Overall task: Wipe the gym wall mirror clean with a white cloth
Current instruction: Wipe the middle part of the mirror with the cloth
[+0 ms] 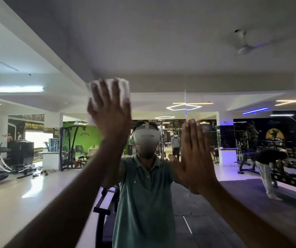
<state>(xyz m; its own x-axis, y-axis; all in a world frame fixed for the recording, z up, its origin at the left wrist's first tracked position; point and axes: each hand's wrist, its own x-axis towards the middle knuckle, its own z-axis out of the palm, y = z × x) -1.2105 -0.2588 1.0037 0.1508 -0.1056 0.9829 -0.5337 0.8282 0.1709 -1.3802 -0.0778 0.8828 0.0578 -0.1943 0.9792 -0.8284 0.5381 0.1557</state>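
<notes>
My left hand presses the crumpled white cloth flat-fingered against the large gym wall mirror; my right hand rests open on it.

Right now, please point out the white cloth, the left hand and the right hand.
white cloth (124, 86): head view, upper right corner.
left hand (110, 111): head view, back of hand.
right hand (196, 156): head view, back of hand.

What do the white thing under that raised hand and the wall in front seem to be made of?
Cloth: looks like soft woven fabric, matte, crumpled under the left hand; blurred, so unsure. Mirror: glass, glossy; it reflects the whole gym.
</notes>
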